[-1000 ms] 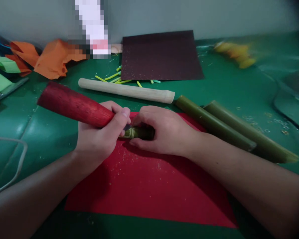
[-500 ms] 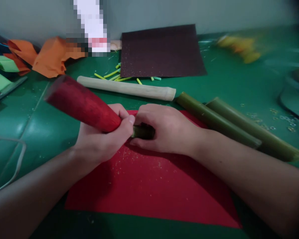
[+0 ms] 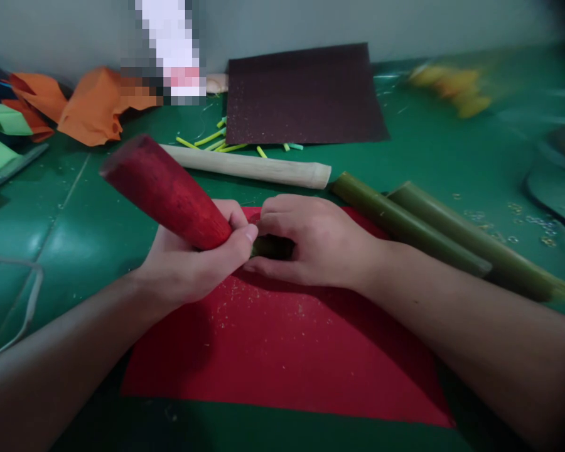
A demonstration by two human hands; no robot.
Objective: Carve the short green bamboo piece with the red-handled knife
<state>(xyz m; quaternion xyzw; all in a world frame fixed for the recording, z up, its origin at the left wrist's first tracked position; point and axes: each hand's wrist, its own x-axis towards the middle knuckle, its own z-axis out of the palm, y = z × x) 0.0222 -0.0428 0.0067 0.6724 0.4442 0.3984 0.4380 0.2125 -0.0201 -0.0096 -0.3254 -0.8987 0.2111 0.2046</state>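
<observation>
My left hand (image 3: 198,257) is wrapped round a thick red wooden handle (image 3: 169,194), whose butt end points up and to the left. The tool's working end is hidden by the fingers. Beside it, my right hand (image 3: 315,242) grips a short green bamboo piece (image 3: 273,247), and only part of that dark piece shows between the hands. The hands nearly touch at the fingertips. Beneath them lies a red sheet (image 3: 282,358) sprinkled with pale shavings.
Behind my hands lies a pale bamboo stick (image 3: 254,167), with a dark brown sheet (image 3: 306,94) and yellow-green tube pieces (image 3: 209,138) beyond. Green bamboo lengths (image 3: 414,229) and tiny rings (image 3: 541,226) are at right. Orange paper (image 3: 91,110) and scissors (image 3: 16,166) sit left.
The red handle has swung, its butt end shifting right and slightly up, standing steeper. My left hand has turned a little with it. My right hand keeps its hold on the bamboo.
</observation>
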